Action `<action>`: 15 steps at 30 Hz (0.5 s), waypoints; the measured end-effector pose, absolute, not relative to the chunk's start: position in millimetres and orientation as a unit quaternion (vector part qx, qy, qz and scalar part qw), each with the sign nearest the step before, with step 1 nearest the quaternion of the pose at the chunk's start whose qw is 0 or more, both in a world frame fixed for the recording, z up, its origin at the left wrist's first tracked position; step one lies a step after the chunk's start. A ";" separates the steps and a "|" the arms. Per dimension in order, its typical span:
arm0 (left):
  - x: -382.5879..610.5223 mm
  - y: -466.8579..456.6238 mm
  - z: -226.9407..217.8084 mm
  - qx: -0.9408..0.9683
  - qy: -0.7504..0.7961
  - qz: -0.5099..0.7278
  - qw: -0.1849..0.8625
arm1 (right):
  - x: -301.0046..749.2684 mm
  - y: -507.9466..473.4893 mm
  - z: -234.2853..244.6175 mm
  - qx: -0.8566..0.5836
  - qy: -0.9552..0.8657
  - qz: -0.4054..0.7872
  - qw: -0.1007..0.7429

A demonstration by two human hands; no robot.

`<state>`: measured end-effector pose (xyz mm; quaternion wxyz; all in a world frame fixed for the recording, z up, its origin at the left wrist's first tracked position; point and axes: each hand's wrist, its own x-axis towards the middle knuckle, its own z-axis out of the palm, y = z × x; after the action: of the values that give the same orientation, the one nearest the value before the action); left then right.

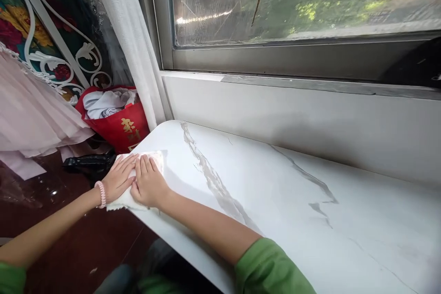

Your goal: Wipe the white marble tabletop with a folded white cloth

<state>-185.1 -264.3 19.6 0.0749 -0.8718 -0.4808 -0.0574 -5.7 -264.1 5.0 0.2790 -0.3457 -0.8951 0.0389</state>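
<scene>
A white cloth (156,160) lies at the left end of the white marble-patterned table (275,183), partly hanging over the edge. My left hand (120,178), with a pink scrunchy band at the wrist, rests flat on it with fingers stretched out. Beside it my right hand (149,181) also presses flat on the cloth, its fingers straight and close together. The two hands touch or nearly touch near the fingers. Under the palms the cloth is hidden.
A red bag (117,126) with pale clothing inside stands past the table's left end, near a black plastic bag (87,164). A white curtain (127,32) and pale pink fabric (37,105) hang at left. The window (303,4) and its sill run along the far side.
</scene>
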 end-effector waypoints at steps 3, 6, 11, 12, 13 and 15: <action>-182.4 -260.6 22.9 -0.872 -0.484 -0.050 0.059 | -3.3 -258.8 4.6 -0.338 -0.894 0.047 0.292; -178.4 -241.3 26.8 -0.876 -0.479 -0.052 0.031 | -0.2 -246.6 2.9 -0.354 -0.884 0.045 0.303; -158.4 -181.8 27.9 -0.890 -0.451 -0.074 -0.005 | 16.9 -205.8 -0.8 -0.402 -0.867 0.034 0.293; -151.9 -166.6 27.4 -0.894 -0.441 -0.077 -0.011 | 22.1 -195.6 -1.6 -0.416 -0.861 0.032 0.291; -144.8 -150.8 26.9 -0.900 -0.429 -0.079 -0.018 | 27.5 -185.4 -2.3 -0.433 -0.853 0.029 0.289; -130.1 -118.7 25.6 -0.912 -0.401 -0.081 -0.030 | 37.9 -165.6 -3.9 -0.470 -0.835 0.024 0.286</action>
<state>-130.1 -118.7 25.6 -0.0303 -0.9120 -0.4010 -0.0810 37.9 -165.6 -3.9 0.2856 -0.4703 -0.8347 0.0239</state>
